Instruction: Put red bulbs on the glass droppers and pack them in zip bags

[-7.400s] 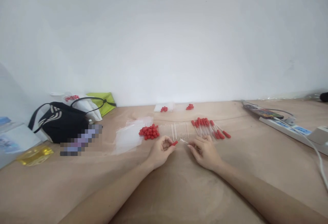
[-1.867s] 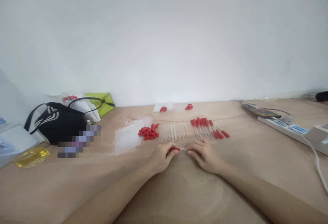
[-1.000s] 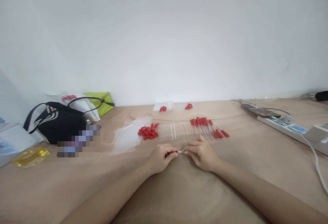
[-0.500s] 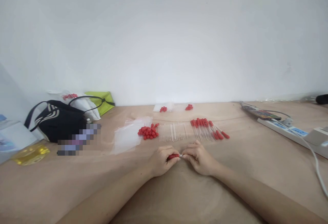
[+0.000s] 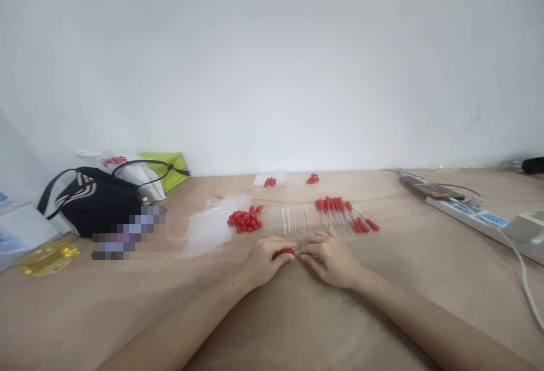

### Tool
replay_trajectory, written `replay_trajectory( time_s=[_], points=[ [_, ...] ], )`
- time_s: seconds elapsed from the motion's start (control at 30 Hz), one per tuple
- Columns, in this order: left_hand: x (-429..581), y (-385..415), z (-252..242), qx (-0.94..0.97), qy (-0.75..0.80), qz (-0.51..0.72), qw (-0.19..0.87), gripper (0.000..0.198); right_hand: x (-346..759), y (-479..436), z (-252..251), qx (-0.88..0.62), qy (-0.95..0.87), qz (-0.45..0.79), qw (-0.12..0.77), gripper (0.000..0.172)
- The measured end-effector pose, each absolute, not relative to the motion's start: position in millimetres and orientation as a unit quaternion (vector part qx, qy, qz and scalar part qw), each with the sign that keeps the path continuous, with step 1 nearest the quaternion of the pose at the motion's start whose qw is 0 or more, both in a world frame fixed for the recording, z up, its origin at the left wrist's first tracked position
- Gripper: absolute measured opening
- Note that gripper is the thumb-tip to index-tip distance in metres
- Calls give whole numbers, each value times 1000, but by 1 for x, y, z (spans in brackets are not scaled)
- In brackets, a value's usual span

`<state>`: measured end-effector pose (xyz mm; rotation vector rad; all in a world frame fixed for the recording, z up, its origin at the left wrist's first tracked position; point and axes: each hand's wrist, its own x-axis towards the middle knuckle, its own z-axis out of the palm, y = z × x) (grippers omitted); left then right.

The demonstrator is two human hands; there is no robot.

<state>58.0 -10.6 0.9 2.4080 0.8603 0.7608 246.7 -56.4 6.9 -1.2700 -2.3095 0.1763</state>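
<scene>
My left hand [image 5: 266, 260] is closed around a red rubber bulb [image 5: 285, 252]. From the bulb's right end, a thin glass dropper tube [image 5: 297, 253] runs into the pinched fingers of my right hand [image 5: 327, 258]. How deep the tube sits in the bulb I cannot tell. Just beyond my left hand lies a pile of red rubber bulbs [image 5: 245, 219]. A row of bare glass tubes [image 5: 285, 220] lies right of that pile. Behind my right hand, several droppers [image 5: 335, 212] with red bulbs on glass tubes lie side by side, a few of them slanted.
Clear zip bags [image 5: 210, 229] lie left of the bulb pile. Two small groups of bulbs, left [image 5: 270, 182] and right [image 5: 313, 179], rest near the wall. A black bag [image 5: 102, 201] stands at the left; a power strip [image 5: 471, 215] and a phone [image 5: 431, 187] are at the right.
Both hands have shifted slightly upward in the view with the bulb and tube. My right-hand fingers have moved a little along the tube. The things on the table stay in place.
</scene>
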Motion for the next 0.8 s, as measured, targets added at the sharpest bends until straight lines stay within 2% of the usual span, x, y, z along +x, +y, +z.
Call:
replay_trajectory(
  time_s=[0.1, 0.13, 0.17, 0.23, 0.33, 0.5, 0.8],
  points=[
    [55, -8, -2, 840, 388, 307, 221, 53, 259, -49, 12, -532, -812, 59, 234, 21],
    [54, -8, -2, 835, 402, 306, 219, 56, 264, -43, 12, -564, -786, 72, 245, 22],
    [54, -8, -3, 837, 405, 296, 219, 52, 268, -36, 13, -598, -753, 83, 260, 22],
    [54, -9, -1, 856, 382, 262, 227, 31, 272, -19, 13, -664, -686, 77, 287, 21],
    [55, -11, 2, 876, 351, 234, 235, 12, 268, 7, 11, -743, -614, 19, 266, 24],
    [56, -12, 4, 879, 351, 230, 226, 13, 254, 30, 3, -785, -591, -42, 180, 24],
    [56, -13, 2, 878, 347, 233, 232, 13, 251, 31, 4, -782, -601, -12, 161, 26]
  ],
)
